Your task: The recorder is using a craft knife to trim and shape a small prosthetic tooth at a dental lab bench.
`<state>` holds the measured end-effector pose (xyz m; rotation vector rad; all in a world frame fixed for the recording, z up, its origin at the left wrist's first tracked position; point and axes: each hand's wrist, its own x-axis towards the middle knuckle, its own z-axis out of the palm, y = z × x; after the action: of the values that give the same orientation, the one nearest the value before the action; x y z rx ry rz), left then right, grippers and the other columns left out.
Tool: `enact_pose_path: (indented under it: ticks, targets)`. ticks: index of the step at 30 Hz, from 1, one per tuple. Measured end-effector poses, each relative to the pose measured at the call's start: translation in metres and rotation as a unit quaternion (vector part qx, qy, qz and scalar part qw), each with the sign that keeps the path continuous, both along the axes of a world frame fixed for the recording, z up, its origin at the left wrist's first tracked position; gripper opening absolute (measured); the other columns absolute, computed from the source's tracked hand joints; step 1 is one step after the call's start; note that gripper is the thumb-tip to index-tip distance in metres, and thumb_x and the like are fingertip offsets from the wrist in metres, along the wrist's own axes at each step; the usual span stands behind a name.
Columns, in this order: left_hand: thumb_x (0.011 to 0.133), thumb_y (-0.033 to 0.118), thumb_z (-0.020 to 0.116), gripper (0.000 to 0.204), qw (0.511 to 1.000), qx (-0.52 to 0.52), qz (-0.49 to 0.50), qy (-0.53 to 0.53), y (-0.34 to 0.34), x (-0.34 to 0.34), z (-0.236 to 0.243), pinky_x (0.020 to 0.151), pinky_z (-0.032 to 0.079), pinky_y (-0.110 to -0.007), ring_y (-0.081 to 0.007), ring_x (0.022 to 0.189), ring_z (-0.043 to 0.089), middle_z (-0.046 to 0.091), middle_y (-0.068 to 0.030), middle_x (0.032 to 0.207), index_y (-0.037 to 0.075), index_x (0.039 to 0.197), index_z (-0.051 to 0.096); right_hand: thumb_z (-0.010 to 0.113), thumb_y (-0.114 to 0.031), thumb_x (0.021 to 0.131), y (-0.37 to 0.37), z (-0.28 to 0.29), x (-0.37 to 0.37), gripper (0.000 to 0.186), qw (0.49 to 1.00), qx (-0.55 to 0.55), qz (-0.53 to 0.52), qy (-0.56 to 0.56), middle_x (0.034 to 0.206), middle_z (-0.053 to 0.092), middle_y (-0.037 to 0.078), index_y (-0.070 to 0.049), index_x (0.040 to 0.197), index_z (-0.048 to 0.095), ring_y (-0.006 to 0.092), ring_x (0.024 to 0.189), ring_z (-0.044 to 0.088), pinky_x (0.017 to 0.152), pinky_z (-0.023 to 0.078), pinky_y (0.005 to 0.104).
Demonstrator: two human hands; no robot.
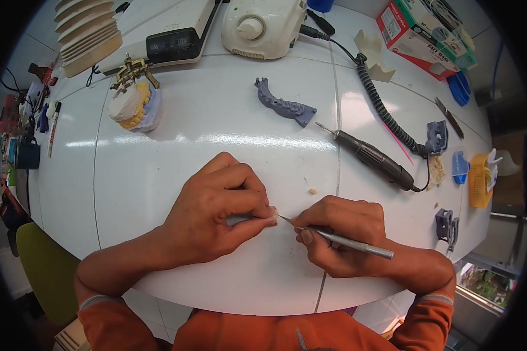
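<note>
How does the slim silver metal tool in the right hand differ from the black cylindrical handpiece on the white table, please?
The slim silver metal tool is gripped in the right hand, while the black cylindrical handpiece lies on the white table. The silver tool is thinner than the handpiece. The handpiece trails a black coiled cord; the silver tool shows none. Both are elongated and taper toward the picture's left.

Left hand (222, 205): knuckles arched, thumb and index finger pinched at their tips. Right hand (345, 228): fingers (351, 210) curled in a pen grip. Both forearms (123, 260) angle inward; the hands lie near each other, apart.
</note>
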<state>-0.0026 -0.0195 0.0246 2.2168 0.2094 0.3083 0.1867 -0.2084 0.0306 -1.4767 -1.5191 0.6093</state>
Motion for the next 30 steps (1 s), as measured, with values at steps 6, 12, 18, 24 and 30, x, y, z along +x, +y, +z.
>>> enact_pose_path:
  ticks: [6,12,18,24,30]
  targets:
    - [0.079,0.008,0.095,0.014,1.000,0.001,0.000,-0.001,0.0000,-0.0001,-0.0008,0.076,0.047,-0.033,-0.0201,0.093,0.060,0.073,-0.0004,0.095,0.010,0.086,0.083,0.077,0.007,0.082,0.0015,-0.0010,0.0005,0.023,1.000,0.021,0.007,-0.006,0.080,0.070,0.010,0.000,0.103,0.076,0.0245,0.063,0.071,0.055,0.055,0.0341]
    - [0.079,0.007,0.095,0.014,1.000,0.000,0.001,0.000,-0.0004,-0.0001,-0.0003,0.076,0.047,-0.033,-0.0203,0.093,0.060,0.072,-0.0005,0.095,0.010,0.086,0.084,0.077,0.008,0.081,0.0010,-0.0007,0.0023,0.024,1.000,0.003,0.013,0.000,0.080,0.070,0.010,0.001,0.103,0.077,0.0245,0.062,0.070,0.054,0.054,0.0346]
    - [0.079,0.007,0.095,0.014,1.000,0.002,0.000,0.002,-0.0006,-0.0001,0.0005,0.076,0.048,-0.033,-0.0203,0.093,0.060,0.072,-0.0006,0.094,0.010,0.087,0.084,0.077,0.007,0.081,0.0020,-0.0002,0.0014,0.021,1.000,0.004,0.006,0.009,0.079,0.069,0.010,0.000,0.101,0.076,0.0241,0.062,0.069,0.054,0.054,0.0343]
    - [0.079,0.008,0.095,0.014,1.000,0.005,-0.003,0.001,-0.0002,-0.0004,0.0005,0.076,0.048,-0.033,-0.0204,0.093,0.061,0.072,-0.0006,0.095,0.010,0.087,0.084,0.076,0.007,0.081,0.0019,-0.0031,0.0009,0.021,1.000,0.015,0.003,0.010,0.077,0.069,0.009,-0.001,0.100,0.076,0.0237,0.061,0.069,0.054,0.054,0.0339]
    - [0.079,0.008,0.095,0.013,1.000,0.002,-0.002,-0.003,-0.0003,-0.0005,-0.0005,0.077,0.048,-0.033,-0.0203,0.094,0.060,0.072,-0.0005,0.095,0.010,0.086,0.084,0.075,0.007,0.081,-0.0003,-0.0024,-0.0010,0.022,1.000,0.000,-0.008,0.018,0.076,0.069,0.009,-0.001,0.101,0.075,0.0239,0.060,0.068,0.054,0.053,0.0337]
